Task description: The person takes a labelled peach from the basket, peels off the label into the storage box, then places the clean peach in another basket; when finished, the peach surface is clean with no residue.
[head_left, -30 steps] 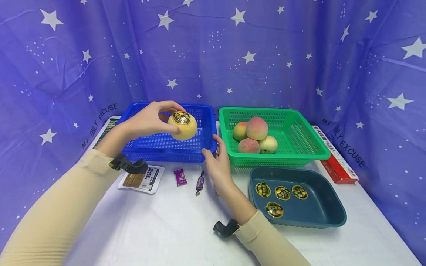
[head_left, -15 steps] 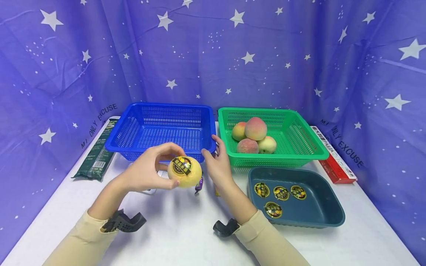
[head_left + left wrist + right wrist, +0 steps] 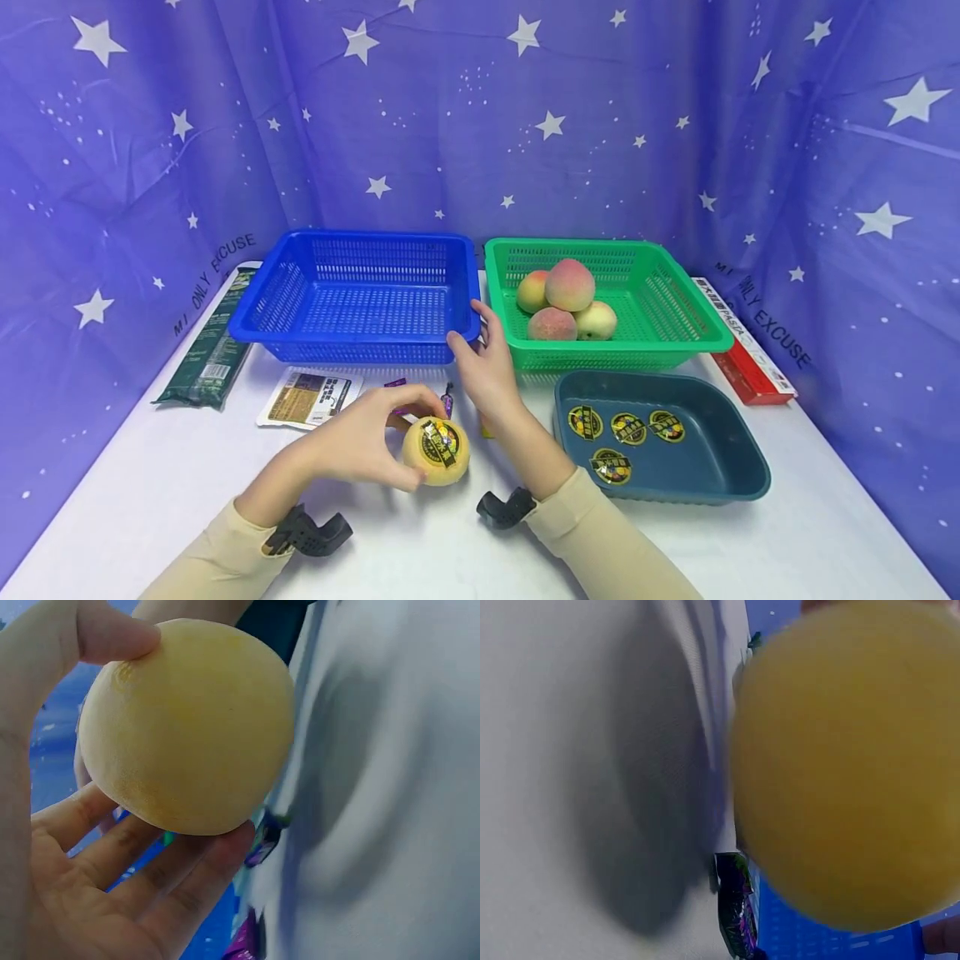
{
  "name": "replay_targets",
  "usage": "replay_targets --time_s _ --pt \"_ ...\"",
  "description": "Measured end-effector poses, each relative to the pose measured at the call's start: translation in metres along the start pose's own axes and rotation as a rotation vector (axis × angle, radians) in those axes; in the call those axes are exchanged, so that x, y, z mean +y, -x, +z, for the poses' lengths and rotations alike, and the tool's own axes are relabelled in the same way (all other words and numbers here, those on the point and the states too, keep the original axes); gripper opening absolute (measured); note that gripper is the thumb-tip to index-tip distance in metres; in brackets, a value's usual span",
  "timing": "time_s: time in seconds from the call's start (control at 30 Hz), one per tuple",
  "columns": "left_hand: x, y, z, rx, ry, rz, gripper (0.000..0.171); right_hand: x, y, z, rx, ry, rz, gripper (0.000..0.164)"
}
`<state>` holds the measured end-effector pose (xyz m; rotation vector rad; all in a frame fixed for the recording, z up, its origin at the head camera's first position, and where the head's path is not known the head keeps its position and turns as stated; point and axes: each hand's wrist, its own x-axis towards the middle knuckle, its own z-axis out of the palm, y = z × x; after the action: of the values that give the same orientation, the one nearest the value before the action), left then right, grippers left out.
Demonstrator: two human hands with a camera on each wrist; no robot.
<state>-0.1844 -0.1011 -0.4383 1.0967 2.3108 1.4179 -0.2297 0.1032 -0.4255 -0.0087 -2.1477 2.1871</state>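
My left hand (image 3: 352,442) holds a yellow peach (image 3: 437,468) between thumb and fingers, off the table near its middle. A black-and-gold round sticker (image 3: 441,442) covers the top of the fruit. In the left wrist view the bare underside of the peach (image 3: 195,742) shows, its shadow lying apart on the cloth. My right hand (image 3: 489,371) grips the front right corner of the blue basket (image 3: 352,340), thumb at the front and a finger along the side. The peach (image 3: 847,772) fills much of the right wrist view and hides most of that grip.
Several peaches (image 3: 570,285) lie in the green basket (image 3: 622,346). Below it, a dark teal tray (image 3: 697,467) contains several stickers (image 3: 628,429). A flat food pack (image 3: 311,398), purple candies (image 3: 447,402), a green packet (image 3: 206,358) and a red pasta box (image 3: 753,367) lie around.
My left hand has come down and toward me with the peach, from over the blue basket to low above the table. The right hand has stayed at the basket's corner.
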Motion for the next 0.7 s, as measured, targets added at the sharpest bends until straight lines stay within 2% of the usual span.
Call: replay_targets --time_s 0.2,0.37,0.5,0.7 --pt "-0.004 -0.001 0.011 -0.034 -0.035 0.020 0.065 0.001 -0.001 0.000 -0.016 0.018 0.000 0.067" --pt "-0.007 -0.002 0.013 -0.035 -0.050 0.025 0.065 -0.002 -0.001 0.001 -0.023 0.019 -0.003 0.068" --pt "-0.009 -0.001 0.013 -0.035 -0.022 0.015 0.064 -0.004 -0.001 0.002 -0.028 0.035 0.002 0.067" --pt "-0.012 0.000 0.016 -0.034 -0.022 0.028 0.065 -0.013 0.016 -0.004 -0.056 0.121 0.046 0.069"
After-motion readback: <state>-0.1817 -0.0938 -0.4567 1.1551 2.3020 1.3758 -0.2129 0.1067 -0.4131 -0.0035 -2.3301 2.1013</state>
